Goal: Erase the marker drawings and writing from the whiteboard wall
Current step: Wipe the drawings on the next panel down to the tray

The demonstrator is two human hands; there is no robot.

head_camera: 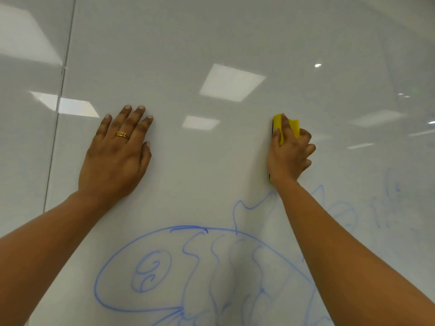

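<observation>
high on the whiteboard wall point(235, 43), above the blue marker work, both hands are against the glossy surface. the left hand point(117, 151) lies flat with fingers straight and spread, a gold ring point(122, 134) on one finger, holding nothing. the right hand point(290, 151) curls around a yellow eraser point(294, 125), whose dark felt edge is turned to the board; it sits just above the upper tip of a wavy blue line point(247, 205).

the upper stretch of the board around the hands shows no strokes, only ceiling-light reflections, so that part looks done. much is left, by my reading: a large blue oval drawing point(122, 274) with a spiral and squiggles inside remains bold below the hands, running off the bottom of the view. to the right, faint blue writing point(388, 208) looks partly smeared or pale, and would need another pass. roughly, the job seems nearer its start than its end.
</observation>
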